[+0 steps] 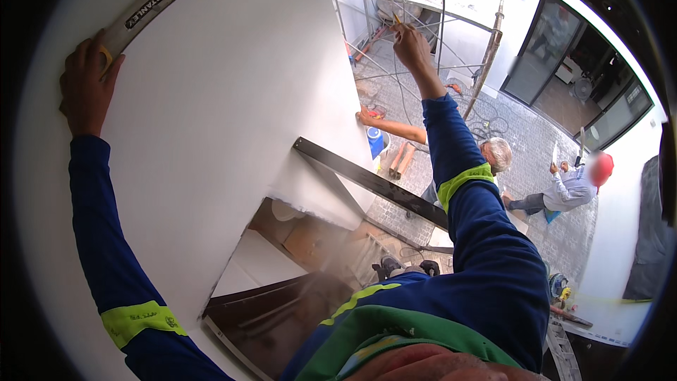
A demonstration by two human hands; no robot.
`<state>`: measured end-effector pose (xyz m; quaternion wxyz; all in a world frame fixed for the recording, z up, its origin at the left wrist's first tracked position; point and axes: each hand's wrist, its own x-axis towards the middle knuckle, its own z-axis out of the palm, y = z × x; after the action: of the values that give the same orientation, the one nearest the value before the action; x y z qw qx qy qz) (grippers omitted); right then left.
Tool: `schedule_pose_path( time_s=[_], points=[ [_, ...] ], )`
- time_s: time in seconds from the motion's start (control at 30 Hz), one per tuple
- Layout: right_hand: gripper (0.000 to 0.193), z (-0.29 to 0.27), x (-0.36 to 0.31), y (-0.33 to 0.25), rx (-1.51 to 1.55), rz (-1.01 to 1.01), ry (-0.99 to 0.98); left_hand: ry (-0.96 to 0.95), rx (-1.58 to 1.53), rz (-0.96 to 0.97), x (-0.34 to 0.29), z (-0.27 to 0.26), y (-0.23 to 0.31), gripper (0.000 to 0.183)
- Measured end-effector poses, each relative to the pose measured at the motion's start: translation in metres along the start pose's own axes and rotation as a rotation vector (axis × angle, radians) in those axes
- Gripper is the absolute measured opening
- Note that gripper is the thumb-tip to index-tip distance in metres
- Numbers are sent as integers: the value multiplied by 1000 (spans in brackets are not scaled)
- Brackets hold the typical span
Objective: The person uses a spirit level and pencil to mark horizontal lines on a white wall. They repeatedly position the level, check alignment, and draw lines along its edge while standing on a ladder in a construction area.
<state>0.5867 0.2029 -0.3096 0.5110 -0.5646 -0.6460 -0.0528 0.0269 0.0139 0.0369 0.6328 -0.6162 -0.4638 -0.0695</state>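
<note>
My left hand is closed around the lower end of a long grey spirit level with yellow-framed vials. The level lies slanted along the smooth white wall panel at the upper left. My right hand is raised in front of me, beyond the panel's right edge. Its fingers are pinched together on a thin yellow stick, which looks like a pencil; only a short piece shows. The right hand is apart from the level.
A dark metal beam juts across below me. A grey-haired co-worker reaches a hand to the panel's edge. Another person in a red cap crouches on the paving. Scaffolding, a blue bucket and a ladder are around.
</note>
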Motion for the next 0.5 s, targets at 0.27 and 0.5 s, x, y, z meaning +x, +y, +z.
schedule_pose_path(
  time_s=[0.27,0.5],
  points=[
    [25,9,-17,2,-148,14,-119,11,-3,16,-1,3,-5,57],
    [34,-38,65,71,-451,79,-371,2,84,41,-1,8,-9,56]
  ],
)
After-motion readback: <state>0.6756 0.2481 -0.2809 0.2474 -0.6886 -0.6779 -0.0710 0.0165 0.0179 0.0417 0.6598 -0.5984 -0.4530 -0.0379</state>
